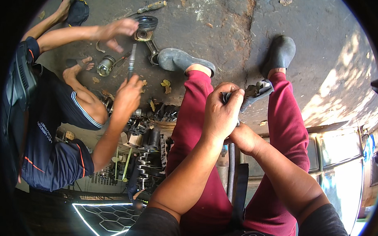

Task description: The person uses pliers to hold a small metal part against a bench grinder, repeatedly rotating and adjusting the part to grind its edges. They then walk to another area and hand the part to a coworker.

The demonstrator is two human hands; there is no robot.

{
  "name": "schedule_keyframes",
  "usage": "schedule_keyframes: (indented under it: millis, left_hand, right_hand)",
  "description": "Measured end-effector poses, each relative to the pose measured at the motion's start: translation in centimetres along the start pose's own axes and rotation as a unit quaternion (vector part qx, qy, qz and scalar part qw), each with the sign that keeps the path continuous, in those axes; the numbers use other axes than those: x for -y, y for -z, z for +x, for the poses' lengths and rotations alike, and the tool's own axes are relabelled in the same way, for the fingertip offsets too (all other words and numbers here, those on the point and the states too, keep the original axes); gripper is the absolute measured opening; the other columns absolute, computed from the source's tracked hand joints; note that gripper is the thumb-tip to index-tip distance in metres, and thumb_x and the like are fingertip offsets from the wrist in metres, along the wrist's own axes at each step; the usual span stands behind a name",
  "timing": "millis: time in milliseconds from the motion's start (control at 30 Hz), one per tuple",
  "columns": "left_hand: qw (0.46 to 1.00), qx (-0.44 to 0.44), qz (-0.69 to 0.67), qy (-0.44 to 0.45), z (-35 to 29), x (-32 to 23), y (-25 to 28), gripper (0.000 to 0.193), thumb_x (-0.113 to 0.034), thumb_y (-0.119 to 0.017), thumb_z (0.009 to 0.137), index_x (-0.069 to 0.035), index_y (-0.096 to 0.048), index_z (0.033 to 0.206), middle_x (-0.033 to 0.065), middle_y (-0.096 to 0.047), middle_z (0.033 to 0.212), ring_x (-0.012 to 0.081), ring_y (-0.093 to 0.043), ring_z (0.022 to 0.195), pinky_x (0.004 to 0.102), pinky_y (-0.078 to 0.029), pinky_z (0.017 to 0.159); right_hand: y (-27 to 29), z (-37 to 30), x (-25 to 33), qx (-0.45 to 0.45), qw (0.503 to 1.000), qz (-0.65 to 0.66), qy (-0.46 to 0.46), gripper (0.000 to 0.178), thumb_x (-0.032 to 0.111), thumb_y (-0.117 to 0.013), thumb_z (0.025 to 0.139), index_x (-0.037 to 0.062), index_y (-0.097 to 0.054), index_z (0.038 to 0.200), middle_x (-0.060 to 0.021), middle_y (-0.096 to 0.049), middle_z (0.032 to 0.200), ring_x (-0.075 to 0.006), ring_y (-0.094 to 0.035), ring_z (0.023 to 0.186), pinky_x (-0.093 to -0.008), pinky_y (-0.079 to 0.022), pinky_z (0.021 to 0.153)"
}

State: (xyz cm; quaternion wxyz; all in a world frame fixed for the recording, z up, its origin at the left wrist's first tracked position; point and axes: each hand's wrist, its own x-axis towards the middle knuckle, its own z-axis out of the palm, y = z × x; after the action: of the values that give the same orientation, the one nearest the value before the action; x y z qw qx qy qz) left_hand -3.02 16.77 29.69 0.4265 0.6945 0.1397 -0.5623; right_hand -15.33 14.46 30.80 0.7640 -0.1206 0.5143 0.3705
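My left hand (223,110) is closed, thumb on top, around a dark grey piece (257,95) that looks thin and crumpled, like cloth or abrasive sheet. Its folded end sticks out past the fingers, to the right. Just below, my right hand (244,139) is closed against the underside of the left. Its fingers are mostly hidden, and what they hold cannot be made out. Both hands are up between my knees, above the floor.
At left a crouching co-worker holds a narrow-bladed tool (131,61) near a piston (147,24) with connecting rod, beside my left shoe (178,60). A wooden-handled tool (152,7), a metal cylinder (106,66) and a crankshaft (144,169) among engine parts lie around.
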Motion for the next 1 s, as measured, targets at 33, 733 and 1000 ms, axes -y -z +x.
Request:
schedule_keyframes:
  millis: [33, 733, 1000]
  left_hand:
    - [1.000, -0.001, -0.001, 0.003, -0.04, 0.04, -0.05, 0.012, -0.006, -0.065, 0.090, 0.004, -0.061, 0.086, 0.0085, -0.063, 0.083, 0.0164, -0.060, 0.078, 0.0302, -0.048, 0.073]
    - [1.000, 0.001, 0.001, -0.012, 0.11, 0.56, -0.38, 0.013, -0.007, -0.065, 0.090, 0.003, -0.059, 0.084, 0.0088, -0.061, 0.082, 0.0174, -0.059, 0.077, 0.0313, -0.048, 0.072]
    - [1.000, -0.003, -0.011, -0.014, 0.18, 0.71, -0.74, 0.013, -0.007, -0.066, 0.089, 0.003, -0.059, 0.085, 0.0094, -0.062, 0.083, 0.0183, -0.060, 0.079, 0.0312, -0.048, 0.074]
  right_hand:
    - [-0.04, 0.02, 0.00, -0.001, 1.000, 0.001, 0.003, 0.038, 0.027, -0.060, 0.091, -0.0061, -0.065, 0.108, -0.0125, -0.071, 0.095, -0.0182, -0.063, 0.083, -0.0331, -0.051, 0.076]
    - [0.30, -0.28, -0.19, 0.000, 1.000, 0.023, -0.009, 0.035, 0.025, -0.059, 0.092, -0.0041, -0.064, 0.110, -0.0123, -0.070, 0.095, -0.0189, -0.065, 0.085, -0.0346, -0.051, 0.078]
    - [0.47, -0.08, -0.71, 0.004, 0.999, 0.041, -0.003, 0.039, 0.028, -0.060, 0.093, -0.0048, -0.064, 0.113, -0.0122, -0.070, 0.100, -0.0184, -0.065, 0.088, -0.0343, -0.052, 0.080]
